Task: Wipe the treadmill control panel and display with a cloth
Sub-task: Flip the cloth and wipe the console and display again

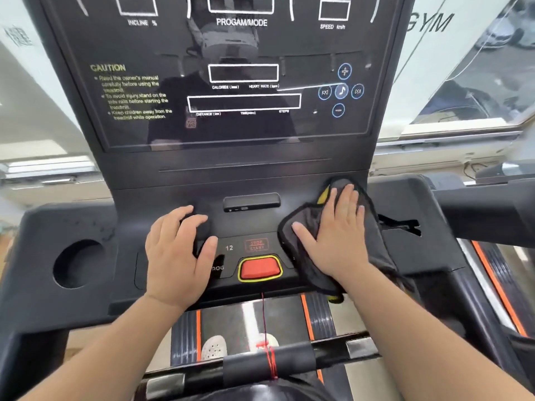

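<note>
The treadmill's dark control panel [249, 224] lies in front of me, with the glossy black display [231, 82] rising behind it. A dark grey cloth with yellow edging [373, 244] is spread on the panel's right side. My right hand [333, 235] lies flat on top of it, fingers spread, pressing it down. My left hand [178, 253] rests bare on the panel's left side, fingers slightly curled, holding nothing. Between the hands sits the red stop button [259, 269] with its yellow rim.
A round cup holder [78, 263] is sunk into the left tray. A red safety cord [265, 322] hangs from the button down to the front handlebar [269, 361]. A slot [401, 225] opens in the right tray. The belt and my shoes [214, 347] show below.
</note>
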{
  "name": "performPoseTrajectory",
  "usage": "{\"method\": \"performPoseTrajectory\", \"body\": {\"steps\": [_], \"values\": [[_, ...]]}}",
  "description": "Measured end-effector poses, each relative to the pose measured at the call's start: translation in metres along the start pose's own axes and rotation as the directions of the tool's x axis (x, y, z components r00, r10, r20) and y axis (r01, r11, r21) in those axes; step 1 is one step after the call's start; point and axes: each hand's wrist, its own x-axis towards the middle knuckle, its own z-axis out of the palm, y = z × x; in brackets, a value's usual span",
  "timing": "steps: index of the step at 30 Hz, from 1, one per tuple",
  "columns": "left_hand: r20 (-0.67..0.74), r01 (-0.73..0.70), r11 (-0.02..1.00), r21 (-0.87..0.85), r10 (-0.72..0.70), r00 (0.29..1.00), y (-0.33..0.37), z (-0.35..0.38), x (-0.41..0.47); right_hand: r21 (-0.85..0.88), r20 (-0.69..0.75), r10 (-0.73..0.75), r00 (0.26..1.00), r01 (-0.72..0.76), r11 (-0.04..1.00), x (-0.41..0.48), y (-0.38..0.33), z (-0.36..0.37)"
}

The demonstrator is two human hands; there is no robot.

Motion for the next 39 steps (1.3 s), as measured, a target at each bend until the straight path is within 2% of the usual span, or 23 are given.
{"method": "performPoseTrajectory", "body": {"steps": [4,6,8,10,12,14,16,18,22,25,28,30,33,36,37,39], "values": [[0.027,-0.040,0.999,0.032,0.039,0.999,-0.026,-0.021,-0.003,-0.053,0.008,-0.263,0.965,0.263,0.963,-0.036,-0.049,0.011],[0.045,-0.073,0.994,0.080,0.069,0.997,-0.046,-0.034,-0.005,-0.087,0.024,-0.396,0.918,0.396,0.914,-0.059,-0.047,0.016],[0.072,-0.083,0.989,0.121,0.075,0.995,-0.066,-0.044,-0.007,-0.114,0.069,-0.446,0.892,0.451,0.885,-0.070,-0.023,0.019],[0.108,-0.075,0.987,0.144,0.060,0.992,-0.083,-0.052,-0.010,-0.105,0.085,-0.322,0.943,0.330,0.938,-0.067,0.007,0.015],[0.138,-0.053,0.989,0.138,0.034,0.990,-0.097,-0.058,-0.012,-0.055,0.068,-0.059,0.996,0.063,0.996,-0.056,0.016,0.007],[0.181,-0.022,0.995,0.096,0.004,0.983,-0.106,-0.063,-0.014,-0.086,0.073,0.169,0.983,-0.162,0.983,-0.043,-0.006,0.001],[0.238,-0.006,0.999,0.037,-0.003,0.971,-0.113,-0.066,-0.017,-0.116,0.082,0.240,0.967,-0.230,0.966,-0.038,-0.048,0.001],[0.270,-0.029,1.000,-0.004,0.029,0.962,-0.121,-0.069,-0.020,-0.099,0.079,0.175,0.981,-0.167,0.981,-0.042,-0.092,0.007],[0.305,-0.090,0.995,-0.039,0.097,0.947,-0.136,-0.076,-0.020,-0.105,0.061,-0.088,0.994,0.095,0.990,-0.069,-0.169,0.025],[0.315,-0.096,0.993,-0.071,0.114,0.942,-0.141,-0.079,-0.020,-0.106,0.083,-0.344,0.935,0.351,0.930,-0.095,-0.204,0.035],[0.314,-0.118,0.988,-0.100,0.144,0.938,-0.146,-0.081,-0.018,-0.167,0.087,-0.510,0.856,0.517,0.839,-0.111,-0.185,0.039],[0.306,-0.122,0.985,-0.123,0.154,0.940,-0.148,-0.081,-0.016,-0.180,0.092,-0.463,0.881,0.472,0.863,-0.111,-0.150,0.035],[0.284,-0.126,0.980,-0.152,0.165,0.945,-0.150,-0.079,-0.015,-0.200,0.100,-0.161,0.982,0.179,0.963,-0.100,-0.114,0.023],[0.262,-0.115,0.976,-0.186,0.162,0.951,-0.149,-0.077,-0.012,-0.149,0.097,0.083,0.992,-0.068,0.986,-0.085,-0.134,0.018],[0.254,-0.108,0.975,-0.196,0.157,0.954,-0.148,-0.077,-0.010,-0.134,0.085,0.103,0.991,-0.091,0.987,-0.080,-0.149,0.019],[0.246,-0.089,0.972,-0.216,0.142,0.959,-0.147,-0.080,-0.006,-0.121,0.078,0.041,0.996,-0.032,0.992,-0.074,-0.186,0.022]]}}
